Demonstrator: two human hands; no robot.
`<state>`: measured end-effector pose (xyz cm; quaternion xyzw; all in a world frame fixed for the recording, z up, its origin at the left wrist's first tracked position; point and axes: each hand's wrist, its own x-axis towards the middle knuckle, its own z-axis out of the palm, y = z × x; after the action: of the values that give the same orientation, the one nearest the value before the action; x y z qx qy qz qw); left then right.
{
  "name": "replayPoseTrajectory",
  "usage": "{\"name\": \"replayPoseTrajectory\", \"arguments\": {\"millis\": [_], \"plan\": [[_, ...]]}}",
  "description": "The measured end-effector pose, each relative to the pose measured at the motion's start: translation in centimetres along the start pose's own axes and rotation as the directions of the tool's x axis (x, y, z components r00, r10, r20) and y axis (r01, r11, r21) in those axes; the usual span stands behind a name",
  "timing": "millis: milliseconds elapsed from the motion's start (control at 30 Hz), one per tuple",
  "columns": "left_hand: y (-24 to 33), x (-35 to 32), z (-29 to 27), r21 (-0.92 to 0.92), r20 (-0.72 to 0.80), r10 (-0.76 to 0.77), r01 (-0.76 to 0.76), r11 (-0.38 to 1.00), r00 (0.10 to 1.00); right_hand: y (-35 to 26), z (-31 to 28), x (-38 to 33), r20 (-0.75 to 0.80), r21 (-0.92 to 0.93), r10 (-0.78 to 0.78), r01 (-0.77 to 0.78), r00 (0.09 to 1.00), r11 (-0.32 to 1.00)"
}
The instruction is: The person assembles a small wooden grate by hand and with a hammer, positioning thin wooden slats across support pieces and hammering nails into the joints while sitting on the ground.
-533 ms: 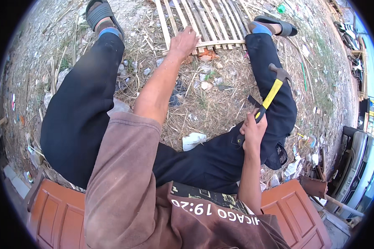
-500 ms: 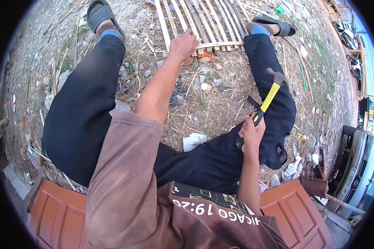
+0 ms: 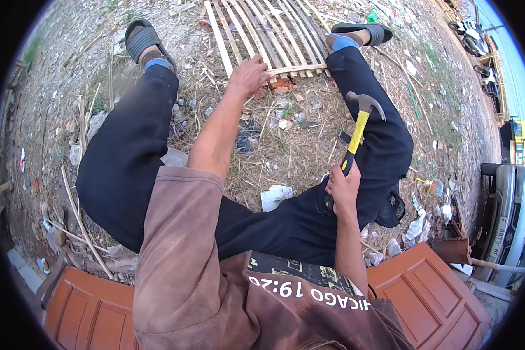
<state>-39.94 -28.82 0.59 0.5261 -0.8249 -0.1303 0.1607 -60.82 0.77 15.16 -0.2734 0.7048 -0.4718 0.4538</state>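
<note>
A panel of thin wooden slats lies on the ground between my feet, with a crosspiece along its near edge. My left hand grips the near left corner, its fingers curled over the wood and hiding the end of the crosspiece. My right hand is wrapped around the black grip of a yellow-handled claw hammer. That hammer is raised above my right thigh, its metal head pointing away from me and apart from the slats.
Dry straw, stones and scraps cover the ground. A white scrap lies between my legs. Brown panelled boards are on both sides of me. A vehicle stands at the far right, with motorbikes beyond.
The hammer has turned in my right hand, its head swinging left and its handle now steeper. My left hand stays at the panel's corner while the whole view shifts slightly.
</note>
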Motion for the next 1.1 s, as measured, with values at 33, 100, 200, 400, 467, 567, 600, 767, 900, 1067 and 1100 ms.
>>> {"name": "replayPoseTrajectory", "arguments": {"millis": [33, 100, 200, 400, 467, 567, 600, 767, 900, 1067, 1100], "plan": [[-0.1, -0.3, 0.1, 0.005, 0.008, 0.0, 0.0, 1.0, 1.0, 0.1, 0.0, 0.1, 0.017, 0.0, 0.0, 0.0, 1.0, 1.0], [0.2, -0.5, 0.3, 0.021, 0.014, 0.013, -0.013, 1.0, 1.0, 0.0, -0.2, 0.2, 0.027, 0.007, 0.01, -0.01, 1.0, 1.0], [-0.7, -1.1, -0.1, 0.027, -0.031, 0.034, -0.033, 0.999, 0.999, 0.0, 0.3, 0.5, 0.011, 0.0, 0.04, -0.04, 0.999, 0.999], [-1.1, -1.7, 0.5, 0.016, -0.073, 0.031, -0.03, 0.999, 0.997, 0.4, 0.3, 2.0, 0.035, -0.017, 0.079, -0.079, 0.996, 0.997], [-1.2, -1.8, 0.6, 0.044, -0.144, 0.044, -0.038, 0.998, 0.989, 0.3, 0.5, 2.6, 0.054, -0.031, 0.107, -0.106, 0.993, 0.994], [-1.0, -1.8, 0.6, 0.107, -0.172, 0.058, -0.04, 0.993, 0.983, 2.3, 1.4, 5.4, 0.008, -0.263, -0.092, 0.091, 0.996, 0.96], [-0.7, -1.8, 0.7, 0.105, -0.162, 0.056, -0.04, 0.994, 0.985, 2.5, 1.9, 6.2, -0.009, -0.354, -0.128, 0.117, 0.992, 0.928], [-1.2, -1.8, 1.0, 0.019, -0.172, 0.023, -0.02, 1.0, 0.985, 3.9, 8.2, 10.4, 0.036, -0.467, -0.282, 0.266, 0.959, 0.844], [-0.7, -1.4, 0.9, -0.076, -0.261, -0.023, 0.003, 0.997, 0.965, 6.1, 11.3, 14.2, 0.037, -0.51, -0.319, 0.292, 0.947, 0.809], [-0.9, -2.0, 0.7, -0.079, -0.301, -0.067, 0.045, 0.996, 0.951, 4.6, 11.2, 14.0, -0.02, -0.356, -0.355, 0.326, 0.935, 0.876], [-1.1, -2.0, 0.7, -0.024, -0.322, -0.035, 0.029, 0.999, 0.946, 4.6, 11.2, 13.9, -0.013, -0.358, -0.346, 0.319, 0.938, 0.878]]}}
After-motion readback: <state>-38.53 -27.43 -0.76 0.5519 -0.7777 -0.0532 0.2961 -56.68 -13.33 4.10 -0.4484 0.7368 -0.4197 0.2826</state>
